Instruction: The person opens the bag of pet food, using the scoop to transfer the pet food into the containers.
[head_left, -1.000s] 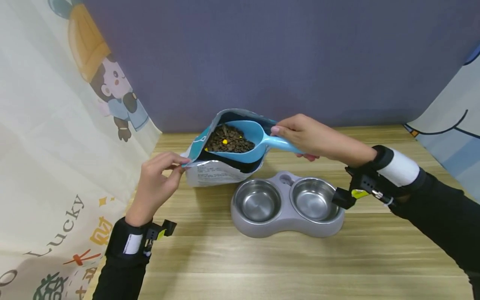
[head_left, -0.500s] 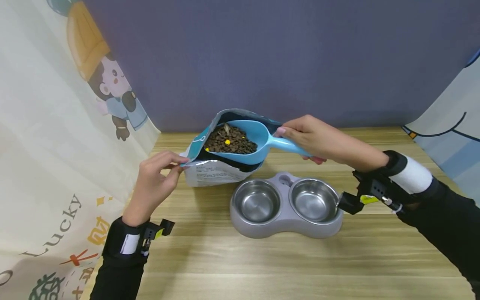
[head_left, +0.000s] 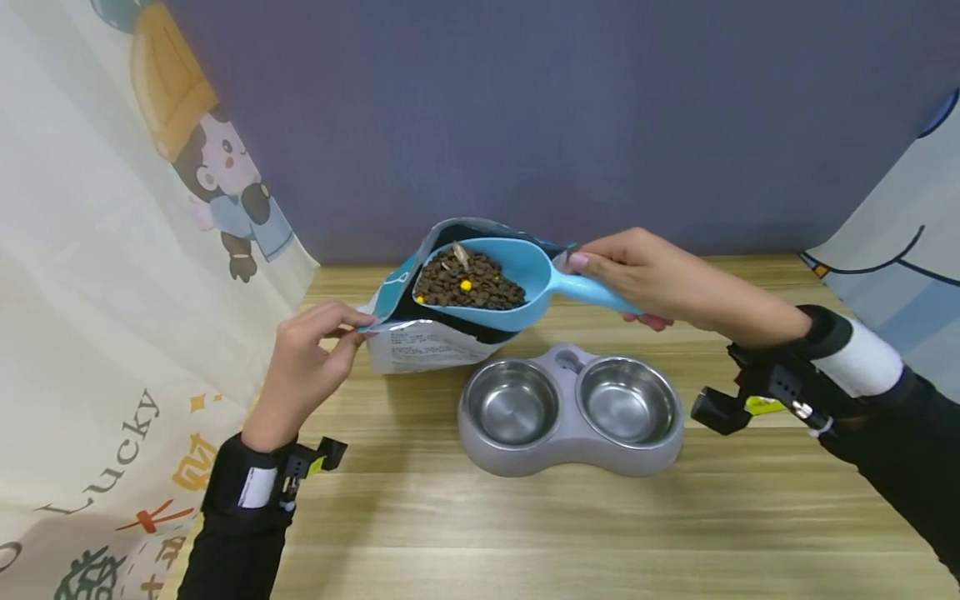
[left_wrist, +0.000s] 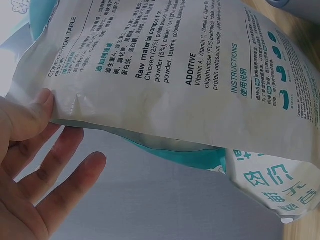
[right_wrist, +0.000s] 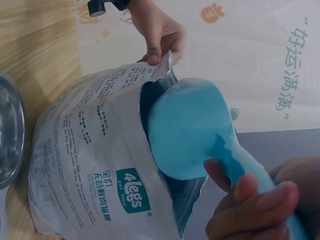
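- Blue scoop (head_left: 536, 277), loaded with kibble (head_left: 483, 283), lies at the mouth of the bag (head_left: 431, 346) — its long axis running rightward from bag to fingers.
- Right hand (head_left: 641, 271), the nearer, has its fingers curled round the handle (head_left: 588, 289); the loaded end lies left of them.
- Left hand (head_left: 303, 367) pinches the bag's rim.
- Double bowl (head_left: 570, 429) stands on the table (head_left: 525, 533), just beside the bag.

Behind each grip, a black wristband (head_left: 825, 329) bears a white patch (head_left: 858, 358); on its inner side juts a black block (head_left: 720, 411) with a yellow-green mark (head_left: 763, 406); farther from the grip come black sleeves (head_left: 911, 467).
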